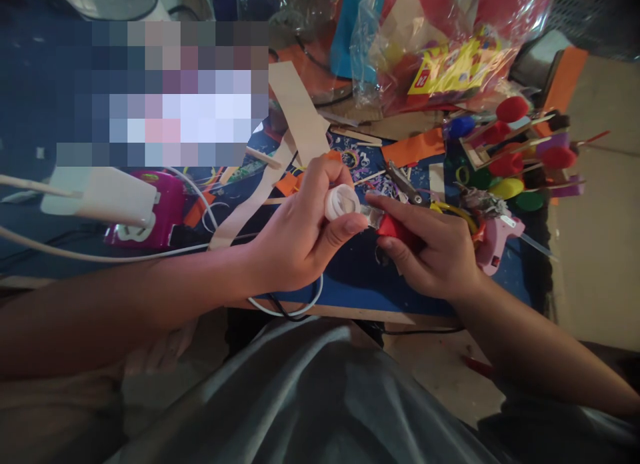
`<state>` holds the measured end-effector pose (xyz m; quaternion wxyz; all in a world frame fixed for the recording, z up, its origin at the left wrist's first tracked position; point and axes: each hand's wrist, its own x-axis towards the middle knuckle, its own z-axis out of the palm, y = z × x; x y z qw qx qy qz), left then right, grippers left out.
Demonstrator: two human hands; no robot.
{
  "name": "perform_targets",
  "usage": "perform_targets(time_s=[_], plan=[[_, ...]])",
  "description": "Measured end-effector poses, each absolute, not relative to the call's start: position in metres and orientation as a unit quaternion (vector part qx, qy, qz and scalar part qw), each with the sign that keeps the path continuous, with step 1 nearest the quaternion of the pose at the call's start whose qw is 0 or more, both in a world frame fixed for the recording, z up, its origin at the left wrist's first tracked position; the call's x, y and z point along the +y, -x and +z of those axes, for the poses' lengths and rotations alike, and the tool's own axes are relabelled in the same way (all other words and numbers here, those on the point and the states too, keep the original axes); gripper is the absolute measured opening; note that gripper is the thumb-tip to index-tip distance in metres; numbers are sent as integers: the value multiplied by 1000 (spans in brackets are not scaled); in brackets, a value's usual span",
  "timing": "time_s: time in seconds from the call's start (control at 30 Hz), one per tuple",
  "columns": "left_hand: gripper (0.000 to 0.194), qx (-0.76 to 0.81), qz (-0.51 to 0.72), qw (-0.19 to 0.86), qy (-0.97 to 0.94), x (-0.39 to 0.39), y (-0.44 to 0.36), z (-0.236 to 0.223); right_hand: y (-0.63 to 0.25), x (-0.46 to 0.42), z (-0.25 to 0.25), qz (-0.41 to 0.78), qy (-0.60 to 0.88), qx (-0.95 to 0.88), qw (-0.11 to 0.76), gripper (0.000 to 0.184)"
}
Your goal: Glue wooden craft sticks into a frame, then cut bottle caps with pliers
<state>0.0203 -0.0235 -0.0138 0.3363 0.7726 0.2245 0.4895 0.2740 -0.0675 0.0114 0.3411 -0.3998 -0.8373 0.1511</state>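
Held between the thumb and curled fingers of my left hand [305,227] is a white round plastic cap [343,203], its circular end turned toward me. My right hand [435,247] is closed around a red-handled cutter [397,229], with the index finger stretched along its top. The cutter's short greyish flat end [371,216] points left and lies right beside the cap; whether they touch I cannot tell. Both hands are above the blue tabletop [345,284], near its front edge. A piece of orange material [334,156] shows just behind my left fingers.
On the right lie a pink glue gun [497,244] and coloured round caps on sticks [515,154]. Scraps and pliers-like metal tool [403,181] lie behind my hands. A magenta socket block [150,204] with a white charger [100,197] and cables is left. Plastic bags [450,57] fill the back.
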Motion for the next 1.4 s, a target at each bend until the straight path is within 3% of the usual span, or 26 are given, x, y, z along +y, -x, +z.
perform_targets(time_s=[0.17,0.37,1.4], plan=[[55,266,477,322,-774,-23,-19,-16,-274,-67,11,136,414,-834,340,47],[36,256,449,276,-810,-19,-16,-8,-273,-67,11,133,420,-830,342,48],[35,275,459,352,-768,-26,-15,-3,-274,-69,11,137,418,-832,338,52]])
